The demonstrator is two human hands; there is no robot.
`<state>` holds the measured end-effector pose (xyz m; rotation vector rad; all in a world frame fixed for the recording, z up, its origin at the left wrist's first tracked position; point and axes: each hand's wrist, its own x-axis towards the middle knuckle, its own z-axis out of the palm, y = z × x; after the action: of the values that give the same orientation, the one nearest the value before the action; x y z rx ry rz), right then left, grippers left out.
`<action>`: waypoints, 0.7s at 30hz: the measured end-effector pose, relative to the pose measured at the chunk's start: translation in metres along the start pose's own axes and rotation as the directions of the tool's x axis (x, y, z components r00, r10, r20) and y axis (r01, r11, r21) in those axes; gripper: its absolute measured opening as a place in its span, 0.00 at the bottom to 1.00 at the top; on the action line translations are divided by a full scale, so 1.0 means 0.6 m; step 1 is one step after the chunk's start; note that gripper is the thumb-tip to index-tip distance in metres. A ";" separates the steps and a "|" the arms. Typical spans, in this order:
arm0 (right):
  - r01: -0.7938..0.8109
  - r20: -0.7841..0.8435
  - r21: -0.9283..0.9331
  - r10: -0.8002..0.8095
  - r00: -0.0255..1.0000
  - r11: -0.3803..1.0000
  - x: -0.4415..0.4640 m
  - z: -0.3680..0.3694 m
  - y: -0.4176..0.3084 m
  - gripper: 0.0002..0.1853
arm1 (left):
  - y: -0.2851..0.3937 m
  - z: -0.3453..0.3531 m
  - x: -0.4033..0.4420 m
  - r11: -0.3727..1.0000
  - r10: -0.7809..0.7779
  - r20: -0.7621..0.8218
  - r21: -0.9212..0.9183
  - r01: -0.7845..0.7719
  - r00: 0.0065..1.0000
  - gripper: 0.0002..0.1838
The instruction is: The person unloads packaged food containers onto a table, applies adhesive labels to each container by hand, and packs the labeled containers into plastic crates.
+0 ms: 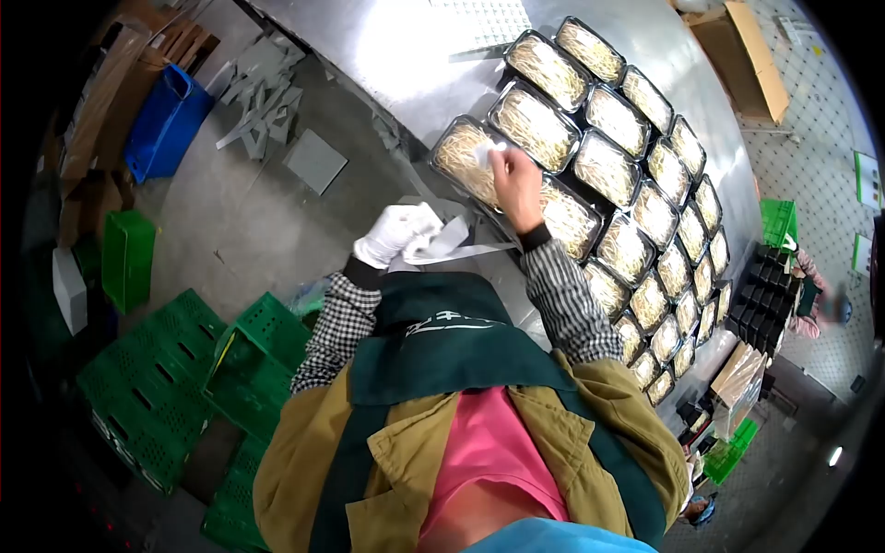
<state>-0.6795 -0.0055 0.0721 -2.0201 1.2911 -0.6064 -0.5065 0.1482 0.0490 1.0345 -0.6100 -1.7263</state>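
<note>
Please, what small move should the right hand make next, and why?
Perhaps the right hand should press the white label gently onto the tray beneath: its fingers are at the label, and I cannot tell whether it is stuck down. The gloved left hand holds a white strip.

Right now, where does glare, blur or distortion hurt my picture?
In the head view, glare whitens the table near the top; the wide lens bows its edges and blackens the corners; the far-right person looks small and soft, while the left hand and right hand read clearer.
</note>
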 end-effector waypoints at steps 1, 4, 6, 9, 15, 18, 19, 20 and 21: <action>0.088 -0.162 -0.067 -0.098 0.982 0.994 0.035 0.027 0.018 0.13 | -0.006 -0.030 -0.013 0.999 0.034 -0.018 0.015 -0.034 0.999 0.09; 0.106 -0.165 -0.367 -0.177 0.970 0.924 0.048 0.074 0.021 0.13 | 0.000 -0.038 -0.017 0.975 0.195 -0.340 -0.037 -0.220 0.920 0.14; 0.093 -0.134 -0.522 -0.189 0.973 0.848 0.040 0.084 0.028 0.17 | 0.023 -0.064 -0.016 0.987 0.148 -0.311 -0.005 -0.158 0.939 0.16; -0.047 -0.218 -0.391 -0.043 0.975 0.919 0.049 0.088 0.037 0.19 | 0.022 -0.083 0.026 0.980 0.195 -0.302 0.018 -0.199 0.933 0.13; 0.024 -0.221 -0.131 -0.053 0.974 0.991 0.014 0.049 0.049 0.08 | 0.011 -0.113 0.105 0.987 0.080 -0.422 -0.091 -0.130 0.903 0.08; -0.008 -0.021 0.135 0.011 1.000 0.991 -0.040 0.017 0.011 0.08 | 0.015 -0.114 0.109 0.984 0.109 -0.262 -0.105 -0.140 0.959 0.10; 0.009 0.067 0.186 -0.022 0.998 0.983 -0.058 0.015 0.000 0.09 | 0.020 -0.103 0.101 0.976 0.132 -0.186 -0.146 -0.160 0.974 0.10; 0.060 0.168 0.254 -0.106 0.980 0.965 -0.068 0.009 -0.019 0.09 | 0.026 -0.092 0.091 0.967 0.155 -0.110 -0.188 -0.173 0.982 0.11; 0.013 0.287 0.297 -0.102 0.953 0.955 -0.076 0.006 -0.036 0.13 | 0.029 -0.084 0.079 0.970 0.132 -0.066 -0.197 -0.143 0.989 0.11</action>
<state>-0.6824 0.0438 0.0838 -1.8247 0.9072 -0.4639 -0.4614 0.1010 0.0201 0.8717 -0.4517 -1.5977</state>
